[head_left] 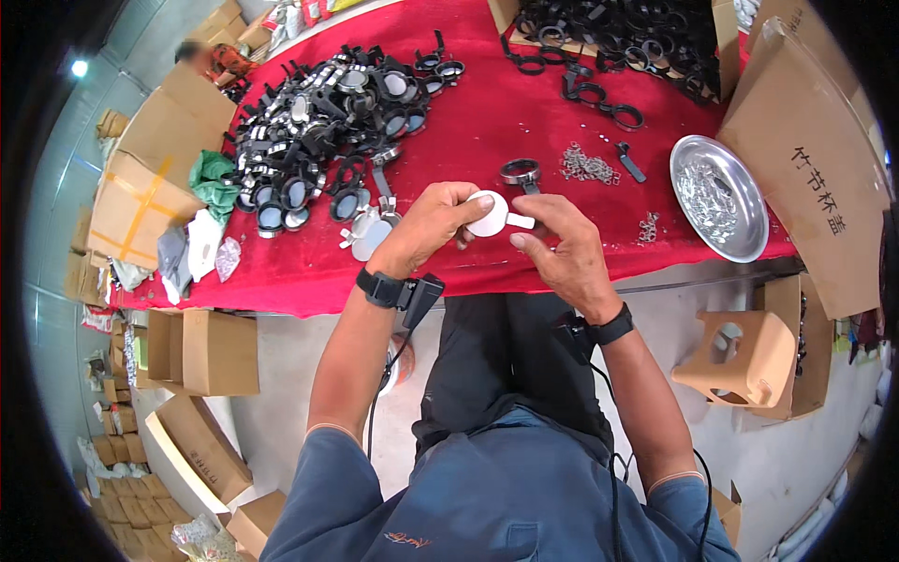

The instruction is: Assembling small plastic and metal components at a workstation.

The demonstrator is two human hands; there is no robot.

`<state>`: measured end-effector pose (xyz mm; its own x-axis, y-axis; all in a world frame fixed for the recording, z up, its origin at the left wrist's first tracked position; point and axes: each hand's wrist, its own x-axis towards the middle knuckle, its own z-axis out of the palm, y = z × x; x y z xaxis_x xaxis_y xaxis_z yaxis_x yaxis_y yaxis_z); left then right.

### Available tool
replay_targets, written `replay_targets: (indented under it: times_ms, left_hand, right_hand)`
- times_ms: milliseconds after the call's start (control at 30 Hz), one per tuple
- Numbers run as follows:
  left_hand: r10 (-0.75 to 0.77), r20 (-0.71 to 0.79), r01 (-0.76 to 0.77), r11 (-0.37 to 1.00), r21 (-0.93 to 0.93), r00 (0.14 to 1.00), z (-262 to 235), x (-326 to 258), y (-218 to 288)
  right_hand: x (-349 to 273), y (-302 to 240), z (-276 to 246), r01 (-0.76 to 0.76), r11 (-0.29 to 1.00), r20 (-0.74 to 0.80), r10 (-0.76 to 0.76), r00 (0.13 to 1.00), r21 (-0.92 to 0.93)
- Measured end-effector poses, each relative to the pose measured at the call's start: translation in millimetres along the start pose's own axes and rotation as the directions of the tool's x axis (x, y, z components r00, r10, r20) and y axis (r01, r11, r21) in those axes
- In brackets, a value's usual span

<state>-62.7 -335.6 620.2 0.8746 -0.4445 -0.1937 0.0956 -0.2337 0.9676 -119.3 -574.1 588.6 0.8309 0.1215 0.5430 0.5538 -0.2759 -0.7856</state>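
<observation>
Sitting pinched in the left hand (434, 217), its narrow tab (521, 221) toward the right hand (571, 248) (loosely spread, contact unclear), a lollipop-shaped disc (493, 219) looked round, white.

Wht disc (493, 222) smooth, plastic-looking from here; piled blk pcs (309, 136) part glossy, plastic-like; tablecloth (478, 112) matt fabric; dish (744, 250) shiny metal, w/ metallic bits (707, 201); carton (779, 122) matt cardbd.
</observation>
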Motion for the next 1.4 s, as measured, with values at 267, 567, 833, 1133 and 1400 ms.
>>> replay_targets:
  times_ms: [267,567,833,1133,1400]
  left_hand:
    - [-0.04,0.151,0.068,0.981,-0.181,0.988,34,42,-18]
    - [0.324,-0.453,-0.16,0.918,0.364,0.83,32,88,-77]
    - [0.264,-0.482,-0.25,0.964,0.094,0.835,56,105,-95]
    - [0.257,-0.467,-0.309,0.95,-0.036,0.846,61,90,-88]
    - [0.32,-0.507,-0.348,0.937,0.043,0.8,65,93,-87]
  right_hand:
    - [-13,1,-19,0.006,0.98,-0.099,-0.026,0.995,-0.197]
    - [45,53,1,-0.201,0.899,-0.344,0.061,0.937,-0.389]
    - [51,67,39,-0.253,0.749,-0.254,0.117,0.96,-0.613]
    - [47,59,39,-0.249,0.731,-0.249,0.11,0.962,-0.635]
    - [48,66,38,-0.242,0.74,-0.245,0.107,0.964,-0.628]
